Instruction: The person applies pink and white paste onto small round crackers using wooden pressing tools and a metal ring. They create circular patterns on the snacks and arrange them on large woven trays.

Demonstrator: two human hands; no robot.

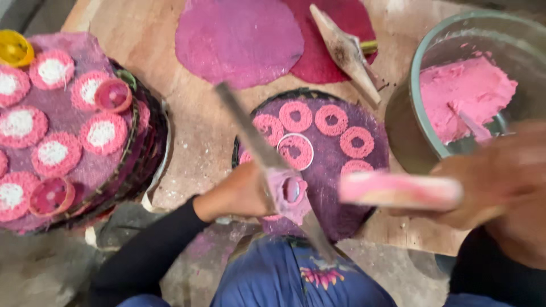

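Note:
My left hand [239, 194] grips a small round mould [290, 192] smeared with pink paste, held over the near edge of a round tray covered in purple cloth [372, 136]. A long thin metal blade [250, 133] runs slantwise across the mould; how it is held is hidden. My right hand [492, 182] is closed on a flat stick coated in pink paste [398, 190], to the right of the mould. Several pink paste rings [331, 119] lie on the cloth, one inside a metal ring [296, 151].
A glass bowl [418, 68] of pink paste [463, 94] stands at the right. At the left is a stack of trays [145, 153] with white-centred pink rounds [102, 133], small pink lids [112, 95] and a yellow cup [14, 48]. Pink cloths [239, 40] and a wooden tool [347, 51] lie behind.

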